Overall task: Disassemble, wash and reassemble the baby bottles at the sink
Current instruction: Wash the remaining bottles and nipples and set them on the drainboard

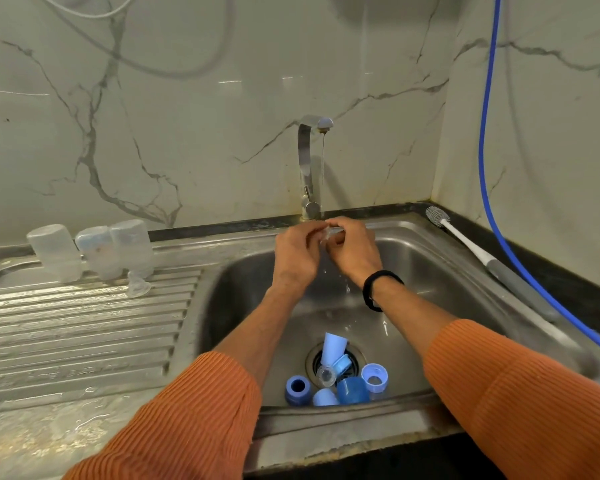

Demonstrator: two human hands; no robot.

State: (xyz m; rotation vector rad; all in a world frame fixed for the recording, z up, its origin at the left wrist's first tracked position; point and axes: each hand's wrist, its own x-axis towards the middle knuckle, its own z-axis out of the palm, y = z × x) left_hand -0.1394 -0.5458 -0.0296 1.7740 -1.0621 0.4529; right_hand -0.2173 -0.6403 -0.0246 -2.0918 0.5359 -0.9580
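Note:
Over the steel sink (430,258), my left hand (297,254) and my right hand (352,252) together pinch a small clear silicone nipple (327,233) under a thin stream of water from the tap (309,161). Drops fall from my hands. At the basin's drain lie several blue bottle parts: a pale cap (333,346), a screw ring (374,375), a dark ring (298,388), a round blue cap (352,391) and a clear nipple (325,374). Three clear bottle bodies (94,251) stand upside down on the drainboard, with another clear nipple (137,285) in front of them.
A ribbed, wet drainboard (84,323) spreads to the left. A white bottle brush (465,244) rests along the sink's right rim. A blue hose (492,168) hangs down the right wall and across the dark counter. Marble-patterned walls close the corner behind.

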